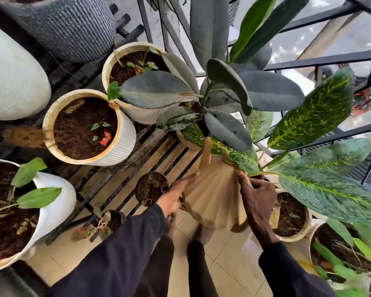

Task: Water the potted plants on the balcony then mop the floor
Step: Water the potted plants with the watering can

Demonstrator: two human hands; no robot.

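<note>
Right hand (256,197): fingers curled over the upper edge of the watering can (212,202), grasping it. Left hand (174,195): fingers straight, laid flat against the can's left side to steady it, not clenched. The can is held off the floor between both hands, in front of the person, tilted so the spout (206,152) runs up and away into the leaves of the rubber plant (154,90). The spout tip is hidden behind the leaves, and no stream of water can be made out, so whether it is pouring cannot be told. Judgement: the watering step is in hand, aimed at the pot under the rubber plant and the speckled plant (313,112). The cream pot (128,136), the second cream pot (107,67) behind it and the white pot (56,211) at lower left all show dark soil, but wet or dry cannot be read from this view, so how many pots are done is unknown. These pots stand on a slatted rack (107,185). No mop or bucket is in view, and the tiled floor (227,254) shows no sign of mopping. That part appears not yet begun, with at most half of the task complete.
</note>
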